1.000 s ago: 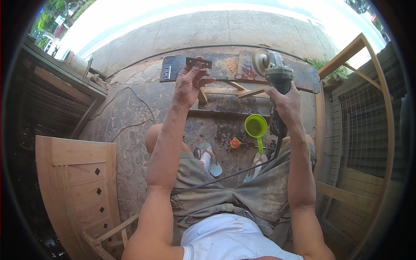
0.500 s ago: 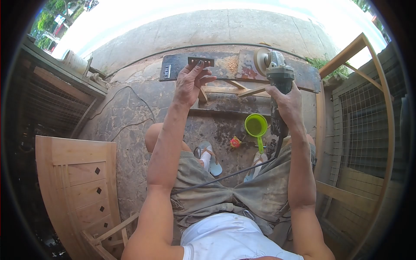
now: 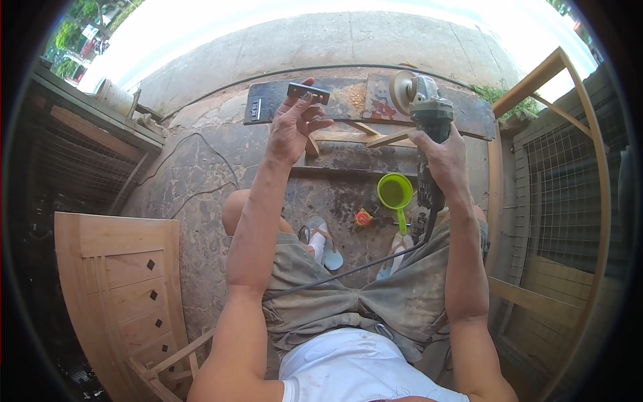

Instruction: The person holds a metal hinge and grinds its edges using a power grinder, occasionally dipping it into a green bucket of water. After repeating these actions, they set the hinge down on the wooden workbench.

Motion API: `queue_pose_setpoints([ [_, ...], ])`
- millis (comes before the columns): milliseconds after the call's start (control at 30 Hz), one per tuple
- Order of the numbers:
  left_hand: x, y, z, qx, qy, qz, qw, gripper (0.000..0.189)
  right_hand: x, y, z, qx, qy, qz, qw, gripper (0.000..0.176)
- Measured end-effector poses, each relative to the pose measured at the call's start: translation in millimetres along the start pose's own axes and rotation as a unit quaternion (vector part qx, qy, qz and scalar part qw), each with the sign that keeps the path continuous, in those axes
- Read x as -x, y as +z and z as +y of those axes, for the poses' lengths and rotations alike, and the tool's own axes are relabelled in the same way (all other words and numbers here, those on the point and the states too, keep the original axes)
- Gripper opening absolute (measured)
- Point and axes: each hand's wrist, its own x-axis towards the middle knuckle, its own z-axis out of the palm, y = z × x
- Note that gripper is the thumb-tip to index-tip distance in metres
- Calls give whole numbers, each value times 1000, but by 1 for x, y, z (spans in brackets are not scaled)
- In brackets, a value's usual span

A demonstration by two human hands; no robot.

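Note:
My left hand (image 3: 293,128) pinches a small dark metal plate with a row of holes (image 3: 309,94), perhaps a hinge leaf, between thumb and fingers. It is raised over the left part of a low plank bench (image 3: 268,90). My right hand (image 3: 445,154) is wrapped round the body of an angle grinder (image 3: 432,115), which points away from me. The grinder's pale round disc (image 3: 402,92) faces left, apart from the plate. Its dark cord (image 3: 355,269) runs across my lap. Another slotted metal piece (image 3: 256,107) lies on the bench's left end.
A green dipper (image 3: 395,192) and a small red-yellow object (image 3: 363,218) are on the stained floor between my feet. A carved wooden panel (image 3: 120,268) leans at left, a wooden frame (image 3: 599,167) at right. A hose (image 3: 301,70) runs behind the bench.
The metal plate has tilted in my left hand and shifted slightly away from me and left. My right hand and the grinder have barely moved.

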Motion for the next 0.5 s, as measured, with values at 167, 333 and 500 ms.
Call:
queue_pose_setpoints([
  [167, -1, -4, -3, 13, -20, -3, 1000, 35, 0, 0, 1, -2, -5, 2, 1000, 50],
  [333, 0, -2, -4, 3, -20, 8, 1000, 31, -3, 1, 2, -8, -11, 4, 1000, 50],
  [500, -3, -7, -33, -283, -100, 10, 954, 19, -1, -5, 8, -47, 2, 11, 999, 45],
])
